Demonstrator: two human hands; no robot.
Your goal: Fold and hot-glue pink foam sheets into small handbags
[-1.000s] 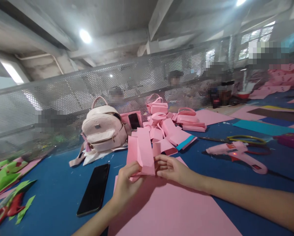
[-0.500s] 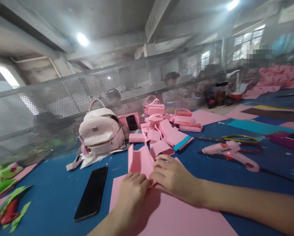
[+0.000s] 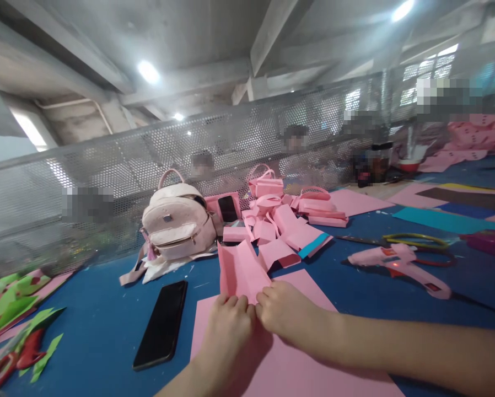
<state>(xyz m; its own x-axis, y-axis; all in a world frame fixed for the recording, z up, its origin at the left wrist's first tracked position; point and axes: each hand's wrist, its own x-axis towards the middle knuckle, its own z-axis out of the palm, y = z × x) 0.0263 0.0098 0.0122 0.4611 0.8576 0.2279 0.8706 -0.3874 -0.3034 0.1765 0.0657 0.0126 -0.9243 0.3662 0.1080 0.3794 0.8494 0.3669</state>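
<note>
A folded piece of pink foam sheet or card [image 3: 241, 267] rises from between my two hands, its upper end standing open like a trough. My left hand [image 3: 231, 328] is closed on its near edge, knuckles up. Right beside it, my right hand [image 3: 286, 309] grips the same edge with curled fingers; the thumbs are hidden. Both hands are over a flat pink sheet [image 3: 297, 366] on the blue table. Beyond them lies a heap of folded pink pieces [image 3: 268, 231], among them small bags with handles.
Left of the sheet lies a black phone [image 3: 161, 325], with red-handled scissors [image 3: 30, 353] and green scraps farther left. A pale backpack [image 3: 179, 223] stands behind. At right are a pink glue gun [image 3: 400, 264] with its cord and yellow-handled scissors [image 3: 417, 241]. A perforated metal screen [image 3: 148, 154] borders the table.
My right hand's fingers, raised and spread over the piece before, have curled down onto its near edge beside my left hand. The whole view has shifted slightly.
</note>
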